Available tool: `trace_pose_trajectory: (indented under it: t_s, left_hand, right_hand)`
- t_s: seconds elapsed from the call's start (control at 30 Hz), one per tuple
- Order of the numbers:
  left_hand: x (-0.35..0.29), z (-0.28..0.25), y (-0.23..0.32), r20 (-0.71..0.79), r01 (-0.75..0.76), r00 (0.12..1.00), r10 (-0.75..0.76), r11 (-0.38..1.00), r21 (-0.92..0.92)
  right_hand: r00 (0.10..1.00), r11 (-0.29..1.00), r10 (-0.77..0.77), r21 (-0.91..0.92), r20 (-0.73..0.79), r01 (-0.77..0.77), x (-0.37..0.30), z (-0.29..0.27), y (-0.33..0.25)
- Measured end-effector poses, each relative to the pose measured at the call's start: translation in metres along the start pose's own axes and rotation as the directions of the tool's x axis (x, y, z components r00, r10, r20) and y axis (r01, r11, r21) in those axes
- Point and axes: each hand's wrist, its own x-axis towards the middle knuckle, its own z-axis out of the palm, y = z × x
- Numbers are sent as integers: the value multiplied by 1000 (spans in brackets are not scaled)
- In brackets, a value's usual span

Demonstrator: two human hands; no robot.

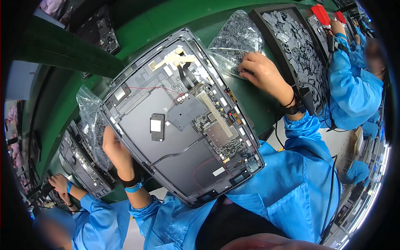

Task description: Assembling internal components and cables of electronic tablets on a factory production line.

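A large grey device housing (137, 112) with a green-black circuit board (216, 133), thin cables and yellow tape lies tilted before me. A small black rectangular module with a white label (157, 126) rests loose on its inner face. My left hand (116, 150) is against the housing's left edge, its fingers hidden there. To the right, my right hand (266, 77) has its fingers curled together at the edge of a clear plastic bag (237, 39) full of small dark parts. What lies between those fingertips is too small to make out.
Another clear bag of dark parts (93, 125) lies left of the housing, beside another opened device (83, 166). A black tray (291, 46) heaped with grey pieces stands at the right on the green bench (158, 21). Co-workers in blue sit on both sides. A black cord hangs by my right wrist.
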Motion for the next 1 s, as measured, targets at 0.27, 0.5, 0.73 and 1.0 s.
trace_pose_trajectory:
  t_s: [0.27,0.5,0.73,1.0]
  left_hand:
    - [4,-5,84,-422,-329,905,50,712,-621]
    - [1,-1,109,-316,-305,940,128,731,-611]
    - [-4,-4,118,-291,-165,957,-21,784,-599]
    - [-6,-4,112,-263,-147,964,-20,787,-599]
  right_hand:
    - [996,997,44,-60,78,-39,-4,-6,-8]
    - [999,997,27,67,-23,-26,-7,0,5]
    - [967,889,234,425,-103,-170,-6,7,-2]
    - [873,462,486,833,51,-306,-1,14,-3]
